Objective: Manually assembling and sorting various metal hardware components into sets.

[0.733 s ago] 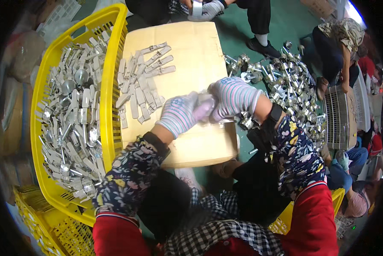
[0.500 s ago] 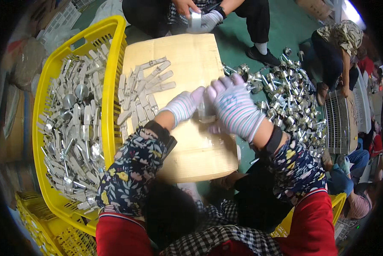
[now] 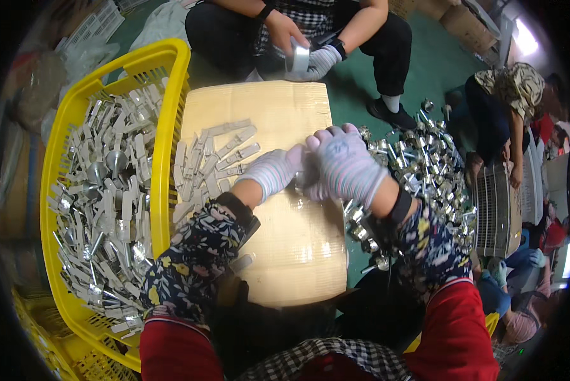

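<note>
**Gloved hands meet over the box**

Both hands work together above the right edge of the cardboard box (image 3: 278, 127). The left hand (image 3: 273, 173) reaches in with fingers curled toward the right hand (image 3: 345, 162), whose fingers bend down over a small part; the part itself is hidden, so what they pinch cannot be told. Flat metal pieces (image 3: 212, 162) lie in rows near the box's left edge. A yellow basket (image 3: 164, 159) of similar pieces stands just left of the box. Shiny fittings (image 3: 424, 171) are heaped on the floor to its right.
</note>
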Available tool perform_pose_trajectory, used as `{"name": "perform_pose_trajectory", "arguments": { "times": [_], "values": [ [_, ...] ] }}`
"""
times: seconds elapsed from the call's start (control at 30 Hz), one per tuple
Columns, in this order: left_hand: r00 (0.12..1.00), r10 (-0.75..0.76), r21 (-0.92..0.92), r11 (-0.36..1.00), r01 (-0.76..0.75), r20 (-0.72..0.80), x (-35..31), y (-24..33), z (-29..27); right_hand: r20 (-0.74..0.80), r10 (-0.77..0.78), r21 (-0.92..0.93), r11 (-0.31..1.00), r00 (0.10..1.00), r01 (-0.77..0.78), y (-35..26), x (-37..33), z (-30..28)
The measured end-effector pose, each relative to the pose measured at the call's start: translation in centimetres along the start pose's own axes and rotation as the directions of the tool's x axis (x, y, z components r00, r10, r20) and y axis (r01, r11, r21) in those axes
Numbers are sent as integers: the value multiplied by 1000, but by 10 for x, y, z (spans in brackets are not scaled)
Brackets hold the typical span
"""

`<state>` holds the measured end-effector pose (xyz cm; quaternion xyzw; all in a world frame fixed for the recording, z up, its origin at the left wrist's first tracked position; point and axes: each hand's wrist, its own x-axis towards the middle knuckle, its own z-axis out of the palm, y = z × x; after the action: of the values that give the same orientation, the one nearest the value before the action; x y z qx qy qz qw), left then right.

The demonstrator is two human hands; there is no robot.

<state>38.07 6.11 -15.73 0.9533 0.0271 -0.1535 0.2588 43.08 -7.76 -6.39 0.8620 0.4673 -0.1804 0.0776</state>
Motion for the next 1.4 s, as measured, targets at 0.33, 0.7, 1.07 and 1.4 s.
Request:
{"name": "perform_pose_trajectory", "arguments": {
  "times": [0.33,0.7,1.07,1.4],
  "values": [
    [991,-13,-4,1000,13,-136,20,20,-18,349,-6,263,960,937,-92,39,48,-24],
    [991,73,116,991,-59,-114,40,12,-44,143,79,-42,996,987,-74,34,61,-26],
    [992,-14,-135,991,-4,-128,37,-5,-23,-42,100,-127,986,994,-105,16,47,-9],
    [969,-244,-247,937,248,44,46,1,-39,218,76,66,994,973,-92,29,64,-27]
  ]
}}
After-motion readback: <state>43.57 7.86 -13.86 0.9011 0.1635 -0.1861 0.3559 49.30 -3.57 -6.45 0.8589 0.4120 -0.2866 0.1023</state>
